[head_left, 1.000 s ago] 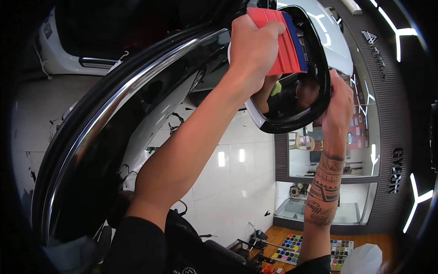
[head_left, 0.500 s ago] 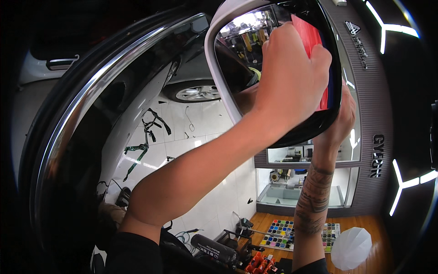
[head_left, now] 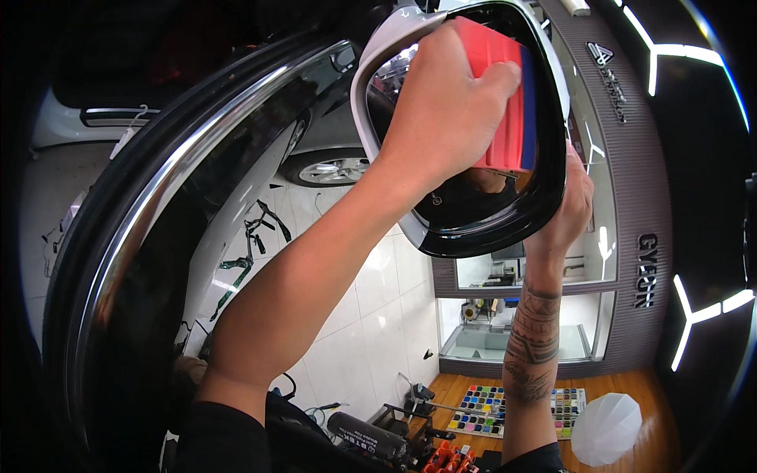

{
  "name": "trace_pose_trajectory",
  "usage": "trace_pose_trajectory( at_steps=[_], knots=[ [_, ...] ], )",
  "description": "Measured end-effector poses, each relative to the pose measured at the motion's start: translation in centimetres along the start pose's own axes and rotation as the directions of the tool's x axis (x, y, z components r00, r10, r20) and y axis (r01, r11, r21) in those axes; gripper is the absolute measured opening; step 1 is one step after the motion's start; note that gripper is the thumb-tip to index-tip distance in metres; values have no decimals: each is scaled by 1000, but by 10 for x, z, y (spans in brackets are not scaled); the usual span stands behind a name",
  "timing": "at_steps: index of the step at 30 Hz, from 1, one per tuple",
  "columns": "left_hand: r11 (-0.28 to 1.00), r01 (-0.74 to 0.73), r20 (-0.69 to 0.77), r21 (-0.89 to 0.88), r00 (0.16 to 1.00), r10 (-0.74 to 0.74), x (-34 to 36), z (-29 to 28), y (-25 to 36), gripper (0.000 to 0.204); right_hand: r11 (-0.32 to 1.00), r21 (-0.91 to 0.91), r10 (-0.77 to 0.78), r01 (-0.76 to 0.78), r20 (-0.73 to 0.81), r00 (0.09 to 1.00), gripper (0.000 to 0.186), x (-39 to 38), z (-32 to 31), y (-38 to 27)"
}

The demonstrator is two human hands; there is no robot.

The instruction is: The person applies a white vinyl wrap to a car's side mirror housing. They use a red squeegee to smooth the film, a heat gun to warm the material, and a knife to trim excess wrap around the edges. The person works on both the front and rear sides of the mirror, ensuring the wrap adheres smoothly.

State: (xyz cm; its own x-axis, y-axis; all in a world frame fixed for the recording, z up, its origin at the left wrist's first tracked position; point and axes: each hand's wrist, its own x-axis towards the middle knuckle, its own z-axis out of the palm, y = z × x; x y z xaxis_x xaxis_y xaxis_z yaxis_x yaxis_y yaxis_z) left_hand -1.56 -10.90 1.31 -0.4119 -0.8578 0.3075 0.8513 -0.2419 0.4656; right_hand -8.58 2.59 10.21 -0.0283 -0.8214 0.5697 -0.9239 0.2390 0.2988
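My left hand (head_left: 441,110) is closed on a red squeegee (head_left: 506,134) with a dark blue edge, its thumb along the red face. The squeegee lies over the right part of the glass (head_left: 473,206) of a car's side mirror (head_left: 449,245). That mirror has a white shell and a glossy black rim. My wrist and hand cover much of the glass's left side. At the mirror's outer right side, my right hand (head_left: 564,209) holds the housing from behind; most of its fingers are hidden.
A dark car door window with a chrome strip (head_left: 150,197) curves along the left. Behind are a car wheel (head_left: 331,170) and dark strips (head_left: 251,244) on the white tiled floor. Lower down are a black cylinder (head_left: 367,437), colour swatches (head_left: 477,406) and a white faceted object (head_left: 605,430).
My left hand and the squeegee have shifted left across the mirror, showing more blue edge and lower glass. The mirror and my right hand sit slightly further left in view.
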Motion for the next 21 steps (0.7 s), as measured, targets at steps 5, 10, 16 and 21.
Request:
trace_pose_trajectory(
  at_steps=[5,10,16,21],
  knots=[
    [983,165,264,83,947,-181,-13,0,4,32,946,211,244,-246,38,969,32,1,-1,-10],
    [950,251,524,186,793,-312,-26,-3,10,21,973,-229,-29,8,-89,996,34,-8,1,8],
    [816,-74,686,573,587,-429,-9,-9,17,30,876,265,403,-404,59,913,35,2,-3,-10],
    [717,-385,765,581,560,-319,-7,-29,25,35,984,-171,-66,51,-82,994,35,5,-2,2]
  ],
)
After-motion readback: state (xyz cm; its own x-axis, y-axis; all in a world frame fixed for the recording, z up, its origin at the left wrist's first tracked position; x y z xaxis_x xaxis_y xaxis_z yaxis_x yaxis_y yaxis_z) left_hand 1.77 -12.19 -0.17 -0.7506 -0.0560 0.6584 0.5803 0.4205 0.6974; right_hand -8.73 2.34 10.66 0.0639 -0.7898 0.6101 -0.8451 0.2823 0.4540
